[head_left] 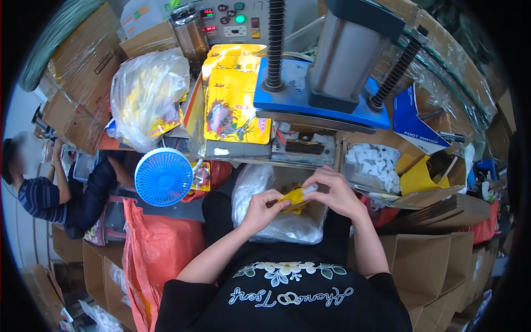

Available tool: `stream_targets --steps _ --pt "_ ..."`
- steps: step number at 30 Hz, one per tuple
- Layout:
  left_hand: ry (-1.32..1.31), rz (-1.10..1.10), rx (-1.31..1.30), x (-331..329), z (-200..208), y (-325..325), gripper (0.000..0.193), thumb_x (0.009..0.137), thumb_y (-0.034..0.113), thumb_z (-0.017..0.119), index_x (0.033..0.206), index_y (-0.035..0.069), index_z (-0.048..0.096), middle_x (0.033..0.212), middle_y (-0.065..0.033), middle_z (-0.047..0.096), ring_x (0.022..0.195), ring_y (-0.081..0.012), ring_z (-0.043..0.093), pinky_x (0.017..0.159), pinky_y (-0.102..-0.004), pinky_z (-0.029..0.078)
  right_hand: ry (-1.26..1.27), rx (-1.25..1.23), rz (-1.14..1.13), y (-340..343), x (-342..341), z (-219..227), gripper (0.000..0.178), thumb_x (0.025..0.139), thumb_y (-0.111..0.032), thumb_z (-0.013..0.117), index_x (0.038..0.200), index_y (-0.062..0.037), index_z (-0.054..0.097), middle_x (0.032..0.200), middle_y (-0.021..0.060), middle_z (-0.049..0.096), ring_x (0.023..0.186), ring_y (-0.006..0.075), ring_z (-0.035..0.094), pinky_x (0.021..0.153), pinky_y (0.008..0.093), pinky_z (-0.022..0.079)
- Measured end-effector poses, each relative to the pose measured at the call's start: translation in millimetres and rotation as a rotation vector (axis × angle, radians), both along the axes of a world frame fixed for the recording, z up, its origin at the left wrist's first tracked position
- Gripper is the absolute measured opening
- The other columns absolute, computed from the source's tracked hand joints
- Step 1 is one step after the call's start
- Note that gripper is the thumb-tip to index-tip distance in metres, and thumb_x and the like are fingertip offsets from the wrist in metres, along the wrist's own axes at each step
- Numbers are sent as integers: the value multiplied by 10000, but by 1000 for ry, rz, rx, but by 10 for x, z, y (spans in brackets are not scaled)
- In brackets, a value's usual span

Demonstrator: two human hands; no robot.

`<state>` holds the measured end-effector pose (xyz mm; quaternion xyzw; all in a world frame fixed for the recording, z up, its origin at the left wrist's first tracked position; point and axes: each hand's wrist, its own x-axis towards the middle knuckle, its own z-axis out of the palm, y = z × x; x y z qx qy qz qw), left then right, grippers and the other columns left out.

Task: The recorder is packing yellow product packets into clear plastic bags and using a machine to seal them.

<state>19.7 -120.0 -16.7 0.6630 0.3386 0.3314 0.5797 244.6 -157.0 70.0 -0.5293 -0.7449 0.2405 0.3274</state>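
Hands (301, 202) hemmed in over a clear plastic bag (276, 221), press machine (326, 72) close ahead, blue fan (164, 177) left, box of white pieces (376, 166) right, cardboard boxes (431, 260) beside.

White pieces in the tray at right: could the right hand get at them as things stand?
Probably yes. The right hand sits just below the open tray of white pieces, nothing between, though it now pinches a yellow packet with the left hand.

bright even indoor light, soft shadows, strong fisheye bending, black vignette at rim.
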Motion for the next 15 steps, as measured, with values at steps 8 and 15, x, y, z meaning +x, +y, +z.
stream_targets --steps 8,15 --pt "14 69 -226 281 -57 244 212 841 176 704 931 -15 703 737 -94 682 626 -118 619 626 -268 488 355 -97 -268 59 73 -58 196 753 -104 754 911 -22 671 874 31 617 758 120 554 691 249 449" --pt "-68 20 32 219 -145 205 195 867 153 701 951 -23 704 773 -37 667 725 -68 598 595 -206 478 34 -52 -147 43 245 16 189 726 -89 769 868 -13 670 822 37 597 790 149 554 720 263 440"
